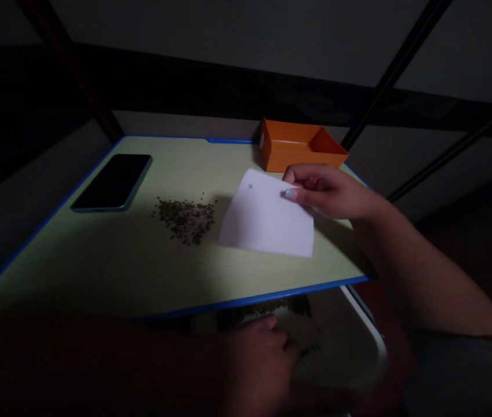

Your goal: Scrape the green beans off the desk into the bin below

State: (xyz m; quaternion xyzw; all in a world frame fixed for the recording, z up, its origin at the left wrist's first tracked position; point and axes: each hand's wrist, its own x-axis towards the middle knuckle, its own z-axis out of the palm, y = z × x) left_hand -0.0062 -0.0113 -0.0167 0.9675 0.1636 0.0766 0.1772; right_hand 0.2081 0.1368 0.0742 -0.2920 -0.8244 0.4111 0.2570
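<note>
My right hand (328, 188) pinches a white sheet of paper (272, 223) at its upper right edge, thumb on top, and holds it tilted over the table. A small dark dot shows near the paper's upper left corner. Left of the paper lies a loose pile of tiny green-brown bits (187, 220), too small to name. Below the table's front edge, my left hand (267, 359) is dark and blurred, its fingers curled in over a white-rimmed tray (374, 336). More small dark bits (284, 307) lie in that tray. Whatever the left fingers hold is hidden.
The pale table (141, 272) has a raised blue edge. A dark-screened phone (113, 182) lies at its left side. At the back right stands an orange open box (293, 153). Dark poles (396, 61) and a pale wall surround the table in dim light.
</note>
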